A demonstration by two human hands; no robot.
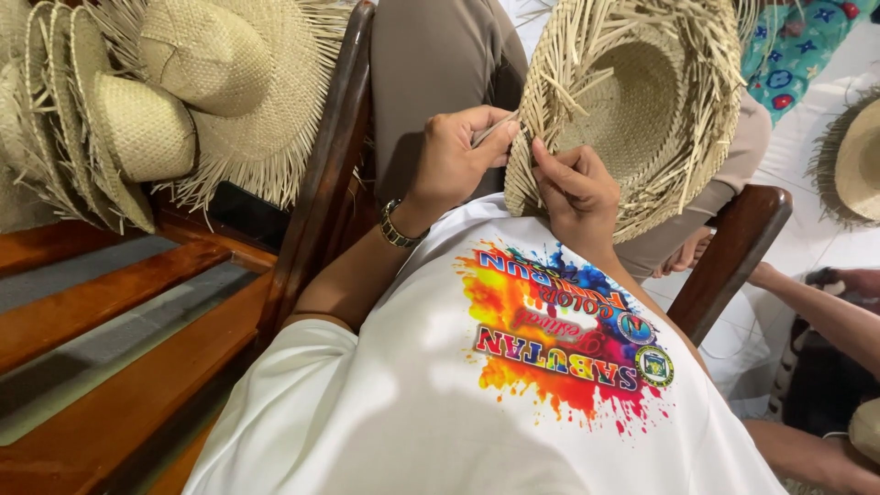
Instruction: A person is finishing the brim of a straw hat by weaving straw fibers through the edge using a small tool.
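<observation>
A half-woven straw hat [632, 101] with loose strands sticking out around its brim rests on my lap, crown opening toward me. My left hand [454, 160], with a metal watch at the wrist, pinches a thin straw strand [493, 128] at the brim's near left edge. My right hand [577, 188] grips the brim edge just beside it, fingers curled over the weave. Both hands touch the hat within a few centimetres of each other. I wear a white shirt with a colourful splash print.
A stack of straw hats [137, 101] with frayed brims lies on a wooden bench [110, 312] at left. Wooden chair arms [321, 183] flank me. Another person's arm [816, 312] and another hat [852, 160] are at right on the white tiled floor.
</observation>
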